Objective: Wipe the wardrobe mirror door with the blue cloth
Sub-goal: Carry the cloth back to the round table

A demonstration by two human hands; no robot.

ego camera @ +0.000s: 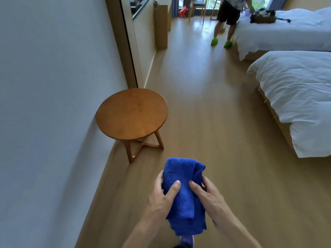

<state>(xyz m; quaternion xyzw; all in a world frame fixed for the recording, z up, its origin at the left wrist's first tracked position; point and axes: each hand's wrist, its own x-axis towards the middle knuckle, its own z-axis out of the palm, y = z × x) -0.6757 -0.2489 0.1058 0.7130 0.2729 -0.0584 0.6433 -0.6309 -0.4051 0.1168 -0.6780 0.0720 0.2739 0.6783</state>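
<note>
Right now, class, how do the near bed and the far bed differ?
The far bed carries a dark bag; the near bed shows only its white duvet. A person stands beside the far bed; nobody stands by the near bed. Both have white bedding on pale wooden bases.

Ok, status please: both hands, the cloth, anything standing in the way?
Folded blue cloth gripped by left hand and right hand. Ahead left, mirror door not yet reached. Before it, round wooden table by the wall.
</note>
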